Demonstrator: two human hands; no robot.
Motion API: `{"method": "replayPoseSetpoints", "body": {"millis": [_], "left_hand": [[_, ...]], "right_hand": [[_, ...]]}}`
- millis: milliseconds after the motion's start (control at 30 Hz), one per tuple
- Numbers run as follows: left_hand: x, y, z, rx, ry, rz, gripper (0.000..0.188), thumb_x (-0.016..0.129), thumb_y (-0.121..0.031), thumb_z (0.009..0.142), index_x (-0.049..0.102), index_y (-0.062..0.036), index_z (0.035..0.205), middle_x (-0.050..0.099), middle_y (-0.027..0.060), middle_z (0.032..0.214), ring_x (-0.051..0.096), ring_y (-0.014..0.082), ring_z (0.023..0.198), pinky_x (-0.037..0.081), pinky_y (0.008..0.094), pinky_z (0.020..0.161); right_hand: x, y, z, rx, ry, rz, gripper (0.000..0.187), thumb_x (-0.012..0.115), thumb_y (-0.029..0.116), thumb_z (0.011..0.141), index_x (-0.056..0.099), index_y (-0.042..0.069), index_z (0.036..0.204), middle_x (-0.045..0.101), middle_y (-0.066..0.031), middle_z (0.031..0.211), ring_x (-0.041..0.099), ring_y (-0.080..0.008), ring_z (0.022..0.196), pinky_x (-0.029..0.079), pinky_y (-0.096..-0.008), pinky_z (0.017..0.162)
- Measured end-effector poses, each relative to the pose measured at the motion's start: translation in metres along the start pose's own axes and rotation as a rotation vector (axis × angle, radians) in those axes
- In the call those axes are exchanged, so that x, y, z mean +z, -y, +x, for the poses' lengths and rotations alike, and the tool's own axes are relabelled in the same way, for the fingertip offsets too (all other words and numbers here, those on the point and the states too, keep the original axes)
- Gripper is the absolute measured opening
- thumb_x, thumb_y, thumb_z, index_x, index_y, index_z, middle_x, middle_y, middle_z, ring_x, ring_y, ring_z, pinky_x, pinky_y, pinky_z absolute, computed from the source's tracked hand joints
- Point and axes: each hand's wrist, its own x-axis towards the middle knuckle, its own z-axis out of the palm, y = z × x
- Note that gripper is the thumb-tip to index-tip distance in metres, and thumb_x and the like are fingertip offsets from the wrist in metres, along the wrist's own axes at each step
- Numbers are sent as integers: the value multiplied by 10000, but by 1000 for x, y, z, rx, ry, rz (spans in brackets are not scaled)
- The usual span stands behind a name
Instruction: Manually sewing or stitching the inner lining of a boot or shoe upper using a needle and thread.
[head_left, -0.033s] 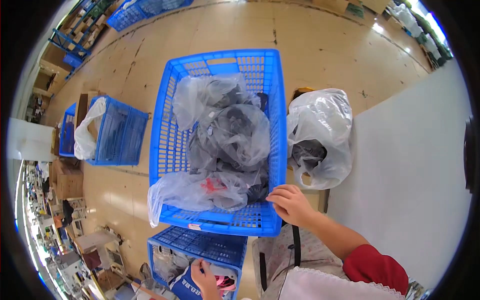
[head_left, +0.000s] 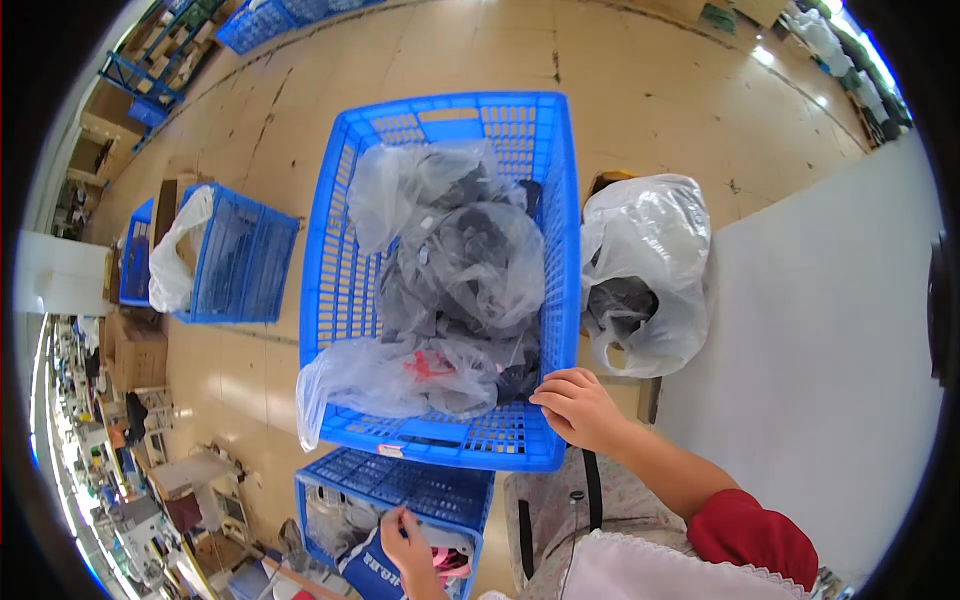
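Left of the big basket (head_left: 570, 250) stood a blue crate (head_left: 250, 255). Before the basket, the left hand (head_left: 407, 550) curled loosely by blue cloth (head_left: 372, 572); whether it held any, I couldn't tell. Clear bags (head_left: 485, 265) lay inside the basket. The right hand (head_left: 585, 410), half closed, gripped the basket's near right corner. Right of the basket sat a white bag (head_left: 665, 230).

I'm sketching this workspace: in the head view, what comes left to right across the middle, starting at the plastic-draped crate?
Plastic-draped crate → large basket → white bag → white surface
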Motion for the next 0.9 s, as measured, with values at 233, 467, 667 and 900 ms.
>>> {"method": "replayPoseSetpoints", "body": {"millis": [233, 467, 667, 900], "left_hand": [[59, -14, 90, 176, -27, -85, 70, 534, 5, 842, 555, 25, 906, 597, 127, 816, 594, 199, 693, 468, 308, 639], [98, -1, 126, 221, 27, -133, 97, 530, -26, 869, 557, 29, 945, 603, 106, 834, 579, 165, 703, 463, 279, 671], [110, -9, 133, 470, 56, -42, 77, 561, -2, 802, 571, -18, 877, 622, 107, 753, 587, 250, 650, 467, 325, 577], [105, -12, 137, 494, 25, -34, 97, 567, 37, 767, 561, -5, 854, 614, 119, 761, 589, 275, 648, 465, 355, 566]], "right_hand": [[31, -26, 0, -122, 281, -280, 177, 618, 153, 703, 606, 94, 869, 590, -30, 865, 507, -210, 985, 346, -358, 957], [44, 6, 47, 262, 587, -378, 189, 629, 150, 675, 604, 118, 859, 578, -32, 804, 545, -223, 886, 421, -384, 815], [170, -26, 109, 300, 846, -572, 514, 624, 122, 738, 493, 153, 1234, 317, -138, 1395, 299, -411, 1274, 368, -599, 882], [277, -89, 67, 281, 1107, -277, 560, 693, 168, 669, 514, 169, 1199, 454, -139, 1298, 498, -378, 1124, 445, -468, 896]]}}
